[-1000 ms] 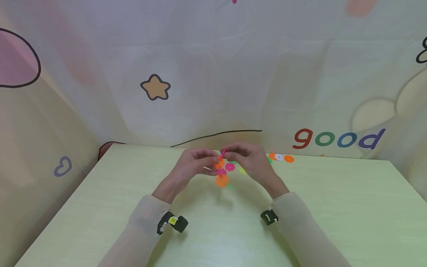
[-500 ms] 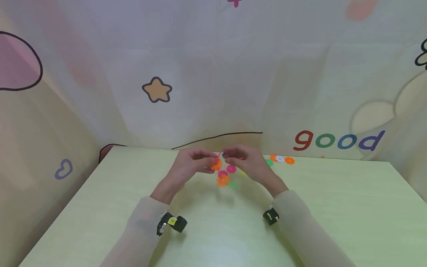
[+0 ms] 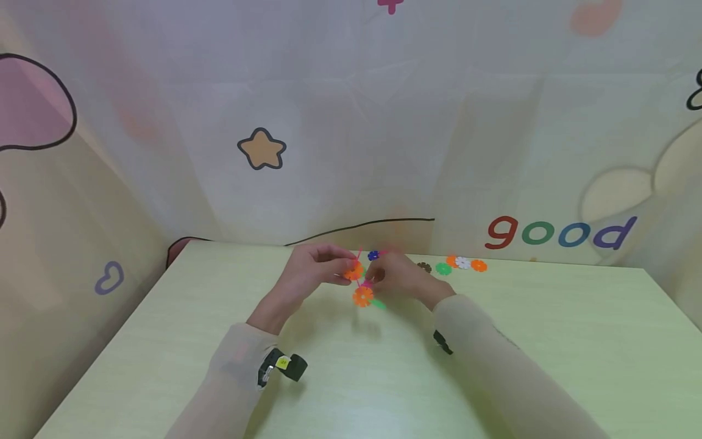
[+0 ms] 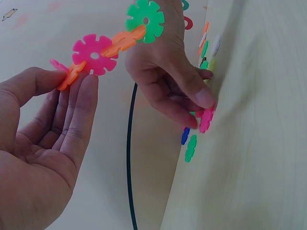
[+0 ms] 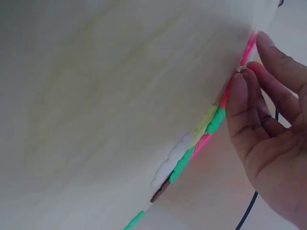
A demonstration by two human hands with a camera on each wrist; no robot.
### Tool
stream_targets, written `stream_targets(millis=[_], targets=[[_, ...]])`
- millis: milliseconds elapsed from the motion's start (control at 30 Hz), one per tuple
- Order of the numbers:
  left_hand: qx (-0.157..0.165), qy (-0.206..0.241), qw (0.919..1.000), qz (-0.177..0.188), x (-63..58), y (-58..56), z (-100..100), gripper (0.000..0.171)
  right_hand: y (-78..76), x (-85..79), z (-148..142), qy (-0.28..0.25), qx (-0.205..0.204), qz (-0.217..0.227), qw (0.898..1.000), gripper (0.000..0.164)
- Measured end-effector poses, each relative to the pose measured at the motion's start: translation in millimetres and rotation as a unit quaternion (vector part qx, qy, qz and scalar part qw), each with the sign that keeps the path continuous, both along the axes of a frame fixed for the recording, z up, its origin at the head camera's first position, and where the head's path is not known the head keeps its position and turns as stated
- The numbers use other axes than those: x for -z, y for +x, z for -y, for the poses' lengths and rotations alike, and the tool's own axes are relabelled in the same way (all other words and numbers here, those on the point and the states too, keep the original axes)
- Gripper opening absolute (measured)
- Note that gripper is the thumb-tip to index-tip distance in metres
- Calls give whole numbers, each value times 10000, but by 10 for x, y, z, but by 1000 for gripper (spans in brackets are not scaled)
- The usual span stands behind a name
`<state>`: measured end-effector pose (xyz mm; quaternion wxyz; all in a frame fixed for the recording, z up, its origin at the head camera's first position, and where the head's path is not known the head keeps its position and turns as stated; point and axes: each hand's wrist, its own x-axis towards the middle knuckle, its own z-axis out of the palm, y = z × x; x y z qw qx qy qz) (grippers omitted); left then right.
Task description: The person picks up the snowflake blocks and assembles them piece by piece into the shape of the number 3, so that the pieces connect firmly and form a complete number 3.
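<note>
Left hand [image 4: 43, 139] pinches one end of a chain of snowflake discs [image 4: 112, 45] between thumb and fingertips: orange, pink, orange, green pieces slotted edge to edge, raised above the table [image 3: 164, 341]. Right hand [image 4: 168, 81] pinches a loose pink disc [image 4: 207, 119] on the tabletop, just beyond the chain's green end.

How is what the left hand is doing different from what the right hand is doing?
The left hand pinches one end of a linked chain of snowflake discs, raised off the table; the right hand reaches down and pinches a single loose pink disc at the table surface. The left hand's piece is several discs joined; the right hand's is one alone. Both use a fingertip grip.
</note>
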<state>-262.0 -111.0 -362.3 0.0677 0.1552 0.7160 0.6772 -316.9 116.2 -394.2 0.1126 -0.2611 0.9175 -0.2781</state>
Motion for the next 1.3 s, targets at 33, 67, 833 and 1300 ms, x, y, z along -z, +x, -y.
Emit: stream_targets(millis=[33, 67, 833, 1300], targets=[[6, -8, 10000, -13, 1, -3, -2, 18, 5, 8, 13, 90, 29, 18, 10000, 8], [15, -14, 10000, -27, 1, -5, -4, 18, 13, 13, 24, 159, 70, 54, 9998, 7], [181, 19, 9998, -72, 31, -17, -24, 20, 302, -43, -203, -1681, 567, 545, 9826, 13], [209, 35, 9997, -99, 46, -13, -36, 20, 387, -259, -340, -3184, 1673, 694, 9305, 26]])
